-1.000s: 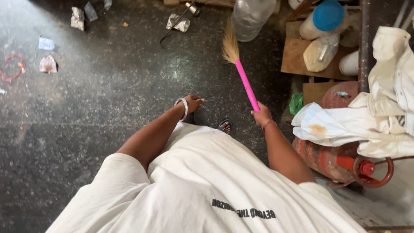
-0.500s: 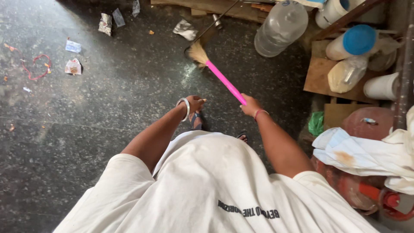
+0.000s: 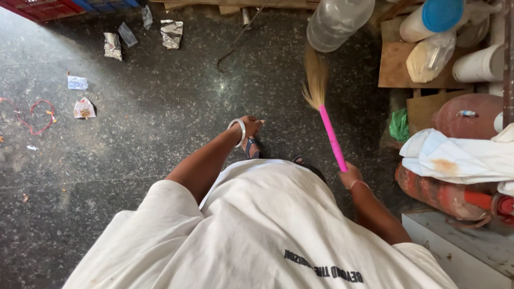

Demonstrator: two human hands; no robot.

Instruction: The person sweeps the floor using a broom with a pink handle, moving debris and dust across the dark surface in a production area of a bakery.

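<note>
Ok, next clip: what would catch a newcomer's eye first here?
The pink-handled broom stands out at centre right, held in the right hand with its straw bristles on the dark speckled floor. Crumpled foil wrappers and scraps of litter lie scattered at upper left. The left hand hangs free, wearing a silver bangle.

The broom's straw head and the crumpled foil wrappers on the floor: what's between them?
In the head view, only dark speckled floor and a thin bent wire lie between the broom and the foil wrappers.

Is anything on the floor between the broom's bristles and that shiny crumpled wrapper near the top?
Almost nothing. From the broom in the right hand to the foil wrapper, the dark floor is bare except a thin bent wire lying between them.
</note>
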